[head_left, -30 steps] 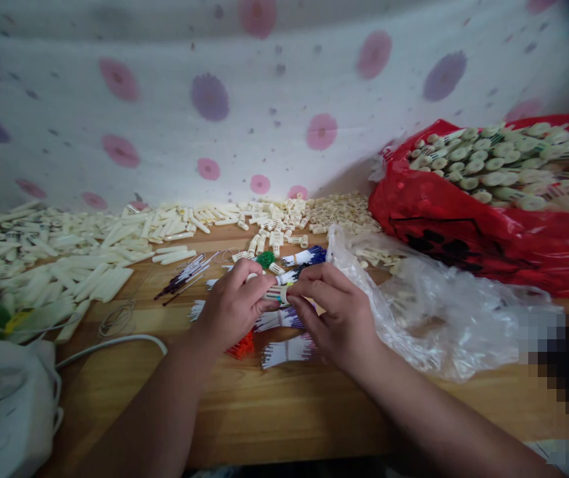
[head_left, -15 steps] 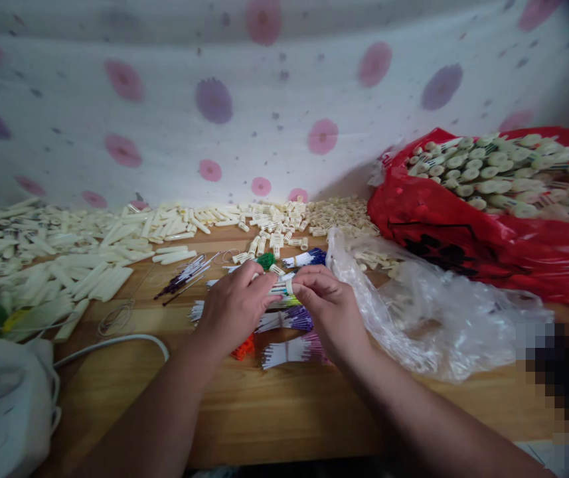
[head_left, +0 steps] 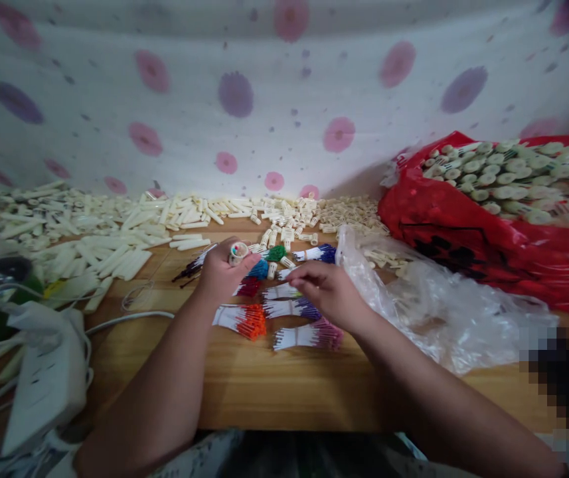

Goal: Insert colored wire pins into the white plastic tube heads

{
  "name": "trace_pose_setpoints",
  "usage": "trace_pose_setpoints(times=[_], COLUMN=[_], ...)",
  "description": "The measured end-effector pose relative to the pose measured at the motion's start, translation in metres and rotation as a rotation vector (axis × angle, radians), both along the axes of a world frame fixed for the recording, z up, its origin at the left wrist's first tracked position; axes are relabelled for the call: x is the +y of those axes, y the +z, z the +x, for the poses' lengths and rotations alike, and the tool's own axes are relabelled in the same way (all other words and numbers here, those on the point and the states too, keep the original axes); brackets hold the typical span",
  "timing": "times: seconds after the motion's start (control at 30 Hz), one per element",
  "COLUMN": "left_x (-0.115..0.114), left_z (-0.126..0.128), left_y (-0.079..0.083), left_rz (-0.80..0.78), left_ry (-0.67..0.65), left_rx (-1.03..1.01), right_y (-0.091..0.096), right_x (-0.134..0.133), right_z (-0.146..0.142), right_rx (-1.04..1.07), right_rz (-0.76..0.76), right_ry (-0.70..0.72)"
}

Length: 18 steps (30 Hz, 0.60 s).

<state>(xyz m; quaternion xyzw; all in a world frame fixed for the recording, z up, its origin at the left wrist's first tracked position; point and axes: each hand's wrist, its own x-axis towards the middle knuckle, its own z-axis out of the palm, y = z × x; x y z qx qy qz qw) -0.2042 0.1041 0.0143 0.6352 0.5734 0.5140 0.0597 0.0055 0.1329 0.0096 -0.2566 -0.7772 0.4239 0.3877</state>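
My left hand [head_left: 222, 272] is closed around a small cream holder [head_left: 238, 251] with coloured tips showing in its open end, held upright over the wooden table [head_left: 264, 378]. My right hand [head_left: 326, 292] reaches down with pinched fingers onto a white bundle of thin sticks [head_left: 280, 291]. Around the hands lie bundles with orange [head_left: 244, 320], purple [head_left: 294, 308], pink [head_left: 314, 335], blue [head_left: 317, 253] and green [head_left: 275, 253] tips.
Heaps of cream plastic parts [head_left: 115, 232] line the back of the table. A red bag [head_left: 488, 226] holds several filled holders at the right, with a clear plastic bag [head_left: 428, 305] in front of it. A white power strip [head_left: 45, 378] and cable lie at the left.
My hands have come apart. The left one lifted the cream holder up and to the left, and the right one dropped to the bundles on the table. The view shifted right.
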Motion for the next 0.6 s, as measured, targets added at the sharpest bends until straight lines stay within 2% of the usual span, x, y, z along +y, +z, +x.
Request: trace_pose_setpoints(times=[0.1, 0.17, 0.23, 0.3, 0.4, 0.6], left_x=[0.002, 0.005, 0.008, 0.011, 0.013, 0.013], left_z=[-0.007, -0.008, -0.007, -0.007, -0.009, -0.015], left_y=[-0.009, -0.020, -0.032, -0.042, -0.052, -0.053], left_rz=[0.135, 0.227, 0.280, 0.314, 0.345, 0.382], left_ry=[0.053, 0.114, 0.160, 0.190, 0.215, 0.227], left_rx=[-0.199, -0.217, -0.224, -0.217, -0.192, -0.130], right_y=[0.001, -0.002, -0.007, -0.012, -0.016, -0.017], right_x=[-0.010, -0.017, -0.022, -0.025, -0.027, -0.028], right_z=[-0.026, -0.049, -0.070, -0.086, -0.099, -0.103], right_rx=[-0.446, -0.698, -0.877, -0.968, -0.986, -1.026], right_rz=[0.281, 0.441, 0.535, 0.564, 0.567, 0.540], right_ry=[0.149, 0.138, 0.104, 0.076, 0.048, 0.031])
